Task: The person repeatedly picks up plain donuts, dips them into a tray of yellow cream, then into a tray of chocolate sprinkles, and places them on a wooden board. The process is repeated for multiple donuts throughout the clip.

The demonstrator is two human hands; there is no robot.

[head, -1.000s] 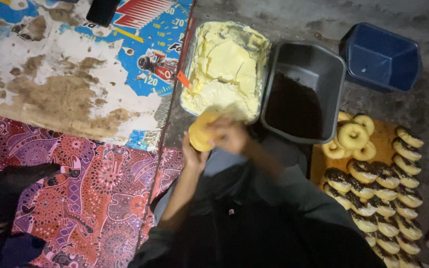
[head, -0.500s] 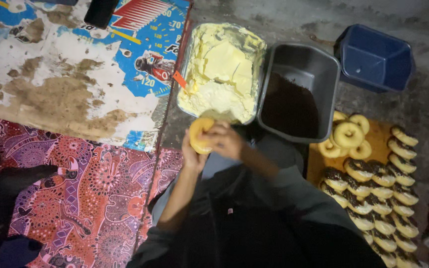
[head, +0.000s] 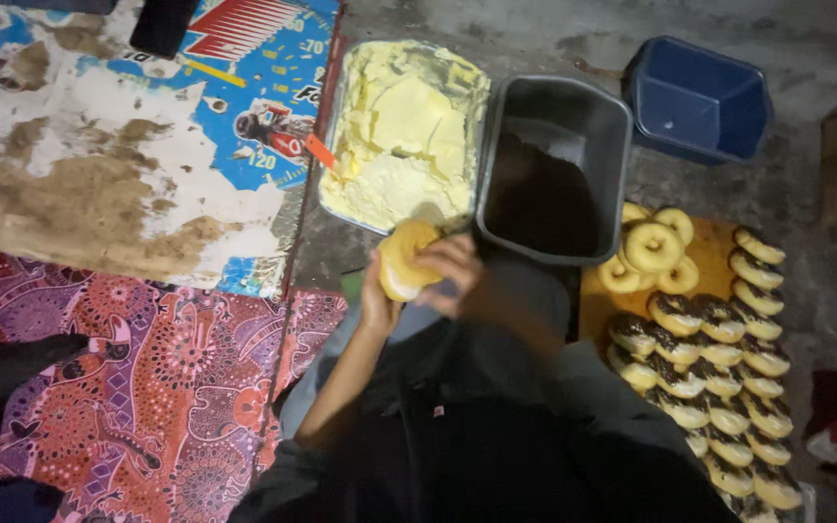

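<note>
The doughnut [head: 407,260] sits cupped in your left hand [head: 377,302], just at the near edge of the tray of pale yellow cream [head: 401,136]; your right hand [head: 452,276] closes its fingers over the doughnut's side, steadying it within reach of the filling.

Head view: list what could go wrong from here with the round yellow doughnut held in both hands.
1. The round yellow doughnut is held in the air between left hand and right hand, off any surface; a slip may drop it onto the lap or floor.
2. The tray of pale yellow cream and the grey tub of dark topping touch, so cream may smear across.
3. The coated doughnuts on the wooden board sit near the right elbow.
</note>
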